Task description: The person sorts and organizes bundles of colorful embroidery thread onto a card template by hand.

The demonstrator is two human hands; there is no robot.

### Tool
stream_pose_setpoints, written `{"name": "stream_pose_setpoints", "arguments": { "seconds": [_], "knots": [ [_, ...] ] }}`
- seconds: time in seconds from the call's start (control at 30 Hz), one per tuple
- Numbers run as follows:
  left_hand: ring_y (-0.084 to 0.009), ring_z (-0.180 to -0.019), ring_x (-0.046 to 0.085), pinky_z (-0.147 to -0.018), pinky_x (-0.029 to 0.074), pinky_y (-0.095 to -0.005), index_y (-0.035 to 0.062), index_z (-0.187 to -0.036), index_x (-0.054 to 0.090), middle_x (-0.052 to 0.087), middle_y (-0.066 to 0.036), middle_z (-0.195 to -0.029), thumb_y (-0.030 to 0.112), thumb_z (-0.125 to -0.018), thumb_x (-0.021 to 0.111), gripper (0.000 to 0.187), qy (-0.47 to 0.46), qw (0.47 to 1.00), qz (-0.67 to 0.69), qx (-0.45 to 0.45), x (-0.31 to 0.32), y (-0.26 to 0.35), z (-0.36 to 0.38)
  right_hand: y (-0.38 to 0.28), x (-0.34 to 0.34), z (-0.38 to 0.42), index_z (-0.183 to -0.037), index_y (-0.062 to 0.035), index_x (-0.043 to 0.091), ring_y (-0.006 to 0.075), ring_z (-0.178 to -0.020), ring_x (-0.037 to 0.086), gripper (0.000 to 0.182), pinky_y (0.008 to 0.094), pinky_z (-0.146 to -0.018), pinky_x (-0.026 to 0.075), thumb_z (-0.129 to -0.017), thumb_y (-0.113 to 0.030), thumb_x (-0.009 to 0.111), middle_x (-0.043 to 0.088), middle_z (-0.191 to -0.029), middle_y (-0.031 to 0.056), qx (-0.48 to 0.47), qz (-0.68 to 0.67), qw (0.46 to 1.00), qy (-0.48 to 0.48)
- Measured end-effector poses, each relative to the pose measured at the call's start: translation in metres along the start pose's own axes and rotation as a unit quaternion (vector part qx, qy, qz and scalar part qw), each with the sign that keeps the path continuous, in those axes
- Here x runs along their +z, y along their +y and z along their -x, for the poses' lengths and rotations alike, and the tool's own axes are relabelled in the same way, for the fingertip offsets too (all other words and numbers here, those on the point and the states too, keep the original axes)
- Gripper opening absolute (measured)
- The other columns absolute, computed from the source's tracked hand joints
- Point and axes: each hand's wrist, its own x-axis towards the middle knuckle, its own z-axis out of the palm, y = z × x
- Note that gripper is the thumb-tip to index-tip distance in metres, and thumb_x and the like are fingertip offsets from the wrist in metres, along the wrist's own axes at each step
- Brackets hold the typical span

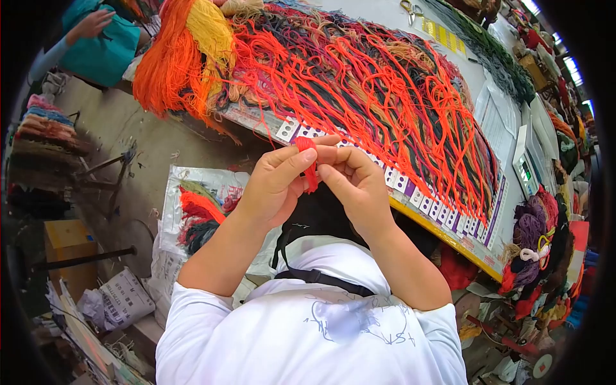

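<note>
A small bundle of red yarn [307,146] is wound up between my two hands, close in front of my chest. My left hand [277,181] is closed round it, with the thumb pressed on its side. On the other side, my right hand [355,181] has thumb and fingertips pinched together against the bundle; what exactly lies between those tips is partly hidden. Just beyond both hands runs a row of white and purple cards with holes [391,173]. Many red, dark and tan yarn strands [378,96] lie from these cards across the table.
Orange and yellow yarn hanks [176,61] hang over the table's left end. Scissors [410,9] lie at the back, and a device with a display [526,163] stands at the right. A cardboard box [70,250] is on the floor. Another person's hand [95,23] shows at upper left.
</note>
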Motion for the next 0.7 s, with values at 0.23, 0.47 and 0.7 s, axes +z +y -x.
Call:
{"name": "stream_pose_setpoints", "arguments": {
  "seconds": [0.23, 0.47, 0.7],
  "knots": [
    [-0.0243, -0.112, 0.055, -0.095, 0.045, -0.0385, -0.0038, -0.109, 0.063, 0.053, -0.019, -0.127, 0.02, -0.093, 0.053, 0.03, 0.009, 1.0, 0.008, 0.002, -0.01, 0.0, -0.003, 0.014, -0.003, -0.009, -0.091, 0.0014, 0.062, 0.0055, -0.072, 0.054, 0.008, 0.0191, -0.064, 0.044, -0.084, -0.003, 0.063, 0.058, -0.085, 0.0003, -0.022, 0.006, 1.0, -0.017],
    [-0.0169, -0.091, 0.061, -0.08, 0.05, -0.0307, -0.0037, -0.112, 0.06, 0.062, -0.011, -0.103, 0.013, -0.091, 0.056, 0.027, 0.034, 0.999, 0.022, 0.001, -0.012, 0.001, -0.004, 0.007, -0.004, -0.009, -0.087, 0.0011, 0.063, 0.0092, -0.074, 0.061, 0.006, 0.0209, -0.066, 0.047, -0.085, -0.004, 0.062, 0.063, -0.085, 0.0058, 0.044, -0.071, 0.996, -0.009],
    [-0.0131, -0.084, 0.062, -0.076, 0.05, -0.0262, -0.0049, -0.114, 0.058, 0.064, -0.008, -0.094, 0.001, -0.087, 0.06, 0.028, 0.018, 0.999, -0.016, 0.037, -0.014, 0.005, -0.008, 0.009, 0.0, -0.01, -0.088, 0.0016, 0.063, 0.0106, -0.074, 0.063, 0.007, 0.0217, -0.066, 0.048, -0.086, -0.004, 0.061, 0.065, -0.088, 0.0089, 0.057, -0.077, 0.995, 0.0]
  ]
}}
